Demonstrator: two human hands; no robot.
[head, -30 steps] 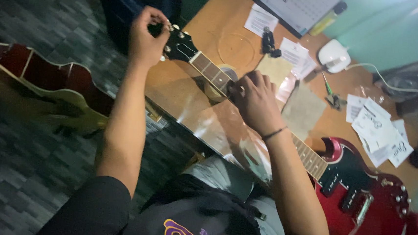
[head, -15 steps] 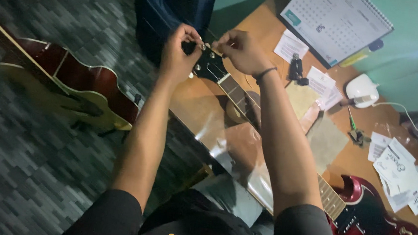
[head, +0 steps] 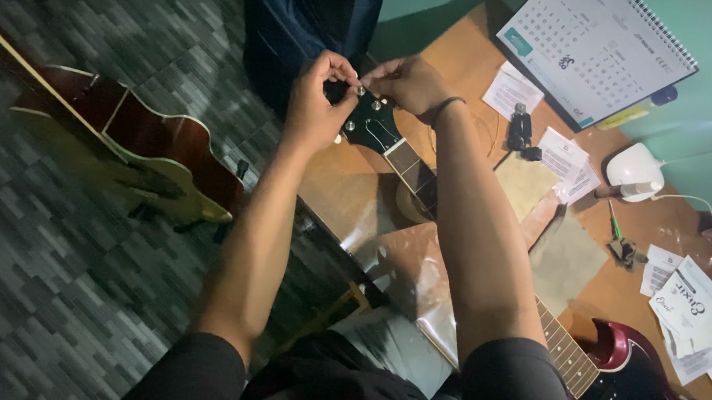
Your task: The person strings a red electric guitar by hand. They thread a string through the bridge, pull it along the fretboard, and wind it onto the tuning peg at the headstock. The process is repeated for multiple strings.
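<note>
A dark red electric guitar (head: 643, 395) lies across the wooden table (head: 458, 57), its black headstock (head: 370, 124) at the table's far left edge. My left hand (head: 317, 101) grips the top of the headstock, fingers pinched at a tuning peg. My right hand (head: 406, 82) meets it from the right, fingertips pinched on a peg or string end at the same spot. What lies between the fingertips is too small to tell. My right forearm covers most of the neck (head: 566, 357).
An acoustic guitar (head: 138, 147) lies on the tiled floor at left. A dark bag (head: 302, 21) stands beyond the headstock. On the table are a desk calendar (head: 596, 54), paper slips (head: 695, 311), cloths (head: 565, 256), a small black tool (head: 519, 132), a white device (head: 635, 171) with a cable.
My right hand has left the neck and gone up to the headstock to join the left hand. The view has shifted so the headstock now sits nearer the middle.
</note>
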